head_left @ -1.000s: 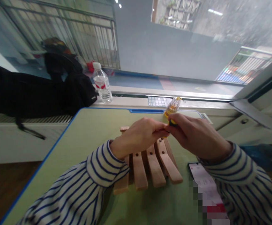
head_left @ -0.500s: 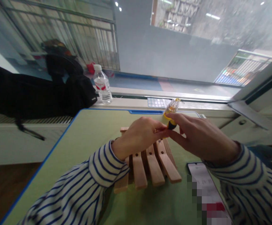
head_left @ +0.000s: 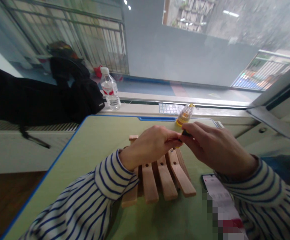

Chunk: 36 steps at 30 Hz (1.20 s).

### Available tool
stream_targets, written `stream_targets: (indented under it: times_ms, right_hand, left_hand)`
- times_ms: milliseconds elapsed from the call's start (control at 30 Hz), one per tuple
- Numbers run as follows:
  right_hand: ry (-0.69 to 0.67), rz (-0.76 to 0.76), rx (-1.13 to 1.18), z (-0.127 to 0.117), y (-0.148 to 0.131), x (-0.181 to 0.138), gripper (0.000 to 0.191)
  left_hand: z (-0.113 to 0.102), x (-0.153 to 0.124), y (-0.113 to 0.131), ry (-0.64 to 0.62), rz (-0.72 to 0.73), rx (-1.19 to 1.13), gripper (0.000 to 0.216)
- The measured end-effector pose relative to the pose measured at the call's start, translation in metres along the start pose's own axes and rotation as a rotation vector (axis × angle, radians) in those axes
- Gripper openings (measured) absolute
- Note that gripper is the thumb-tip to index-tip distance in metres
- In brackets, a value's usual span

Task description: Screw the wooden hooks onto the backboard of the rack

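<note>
A wooden xylophone with several pale bars (head_left: 150,186) lies on the table, screw holes showing along the bars. My left hand (head_left: 155,143) reaches over it and hides its upper part. Finger and thumb of that hand pinch the lower end of a small yellow and black screwdriver (head_left: 185,133), which is mostly covered. Meeting it from the right, my right hand (head_left: 210,146) has its fingertips closed round the black part of the handle. Just behind the fingers stands a clear, yellow-based bottle (head_left: 185,115). The screwdriver's tip is hidden.
The green table (head_left: 69,163) has a blue edge. A phone (head_left: 216,191), partly blurred out, lies under my right forearm. A water bottle (head_left: 111,91) and a black bag (head_left: 79,90) stand on the sill by the window.
My right hand has shifted slightly and its fingers now cover more of the screwdriver handle. My left hand keeps its pinch. The view has moved a little.
</note>
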State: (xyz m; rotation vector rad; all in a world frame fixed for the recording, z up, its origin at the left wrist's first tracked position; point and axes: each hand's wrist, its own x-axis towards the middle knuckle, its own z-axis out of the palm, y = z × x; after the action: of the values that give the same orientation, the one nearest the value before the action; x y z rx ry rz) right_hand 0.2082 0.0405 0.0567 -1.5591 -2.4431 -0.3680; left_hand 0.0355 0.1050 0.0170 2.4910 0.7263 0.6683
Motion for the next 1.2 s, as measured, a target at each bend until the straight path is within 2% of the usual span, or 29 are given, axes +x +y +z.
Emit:
stream_targets:
  times_ms: [267,400,667,767,967,1200]
  right_hand:
    - [0.02,0.006,-0.018,-0.001,-0.002,-0.001,0.024]
    - [0.015,0.001,-0.055,-0.003,-0.005,0.002,0.027]
    - [-0.084,-0.052,-0.072,-0.014,-0.004,0.005,0.03]
    - [-0.099,-0.073,-0.062,-0.015,-0.003,0.006,0.023]
    - [-0.026,-0.043,-0.051,-0.002,-0.003,0.008,0.026]
    - [0.012,-0.014,-0.009,0.006,-0.001,0.009,0.03]
  left_hand:
    - [0.001,0.0,0.003,-0.008,-0.003,-0.011,0.021]
    - [0.001,0.001,0.002,0.032,-0.035,-0.025,0.018]
    - [-0.005,0.001,0.004,0.055,-0.058,-0.055,0.022]
    - [-0.005,0.001,0.003,0.065,-0.037,-0.055,0.017]
    - [-0.006,0.0,0.0,0.048,-0.018,-0.046,0.013]
    - [-0.008,0.0,-0.001,-0.013,0.013,-0.031,0.02]
